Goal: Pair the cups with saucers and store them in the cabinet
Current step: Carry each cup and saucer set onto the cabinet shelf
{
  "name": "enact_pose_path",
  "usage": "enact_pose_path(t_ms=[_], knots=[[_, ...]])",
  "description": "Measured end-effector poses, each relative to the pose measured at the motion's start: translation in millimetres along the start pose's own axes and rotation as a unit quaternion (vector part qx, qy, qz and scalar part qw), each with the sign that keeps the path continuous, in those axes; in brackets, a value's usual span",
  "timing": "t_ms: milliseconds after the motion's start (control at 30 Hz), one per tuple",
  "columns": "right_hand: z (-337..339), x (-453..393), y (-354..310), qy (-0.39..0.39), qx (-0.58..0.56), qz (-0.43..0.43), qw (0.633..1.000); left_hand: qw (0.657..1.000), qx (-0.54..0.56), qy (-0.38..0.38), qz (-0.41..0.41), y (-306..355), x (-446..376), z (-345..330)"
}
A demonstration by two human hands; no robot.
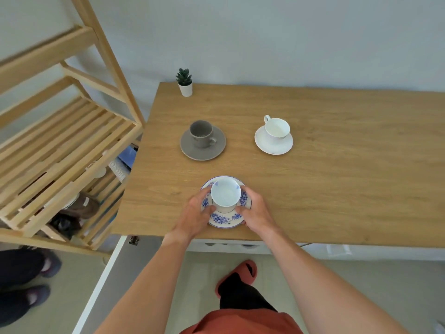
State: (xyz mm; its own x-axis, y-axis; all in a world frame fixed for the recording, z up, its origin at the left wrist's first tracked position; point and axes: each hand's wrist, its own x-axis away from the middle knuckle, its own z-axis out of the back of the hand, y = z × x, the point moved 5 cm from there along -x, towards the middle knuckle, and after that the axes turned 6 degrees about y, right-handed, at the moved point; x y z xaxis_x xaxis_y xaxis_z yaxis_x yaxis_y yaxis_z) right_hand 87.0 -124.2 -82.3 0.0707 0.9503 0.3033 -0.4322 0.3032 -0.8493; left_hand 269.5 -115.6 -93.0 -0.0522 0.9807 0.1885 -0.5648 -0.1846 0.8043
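Note:
A white cup with blue flowers (225,194) stands on a matching blue-flowered saucer (222,219) near the table's front edge. My left hand (196,214) grips the saucer's left rim and my right hand (255,210) grips its right rim, thumbs resting on top beside the cup. Farther back, a grey cup (201,133) sits on a grey saucer (190,148). To its right a plain white cup (277,127) sits on a white saucer (273,147). The wooden slatted shelf unit (65,150) stands to the left of the table.
The wooden table (337,189) carries a small potted succulent (185,82) at its back left corner. Lower shelves hold dark and white items. Another person's dark shoes (26,285) are on the floor at left; my foot in a red slipper (238,273) is below the table edge.

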Motion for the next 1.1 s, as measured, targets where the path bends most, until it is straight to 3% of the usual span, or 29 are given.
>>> enact_pose_path(t_ms=[367, 700, 1100], knots=[[-24, 127, 37, 0.037, 0.0, 0.025, 0.999, 1.0, -0.009, -0.016, 0.0, -33, 123, 3], [-45, 208, 91, 0.012, 0.052, 0.013, 0.999, 0.999, -0.032, -0.044, 0.007, -80, 215, -25], [-84, 153, 184, -0.029, 0.067, -0.005, 0.997, 0.993, -0.051, -0.083, 0.073, -171, 178, -97]])
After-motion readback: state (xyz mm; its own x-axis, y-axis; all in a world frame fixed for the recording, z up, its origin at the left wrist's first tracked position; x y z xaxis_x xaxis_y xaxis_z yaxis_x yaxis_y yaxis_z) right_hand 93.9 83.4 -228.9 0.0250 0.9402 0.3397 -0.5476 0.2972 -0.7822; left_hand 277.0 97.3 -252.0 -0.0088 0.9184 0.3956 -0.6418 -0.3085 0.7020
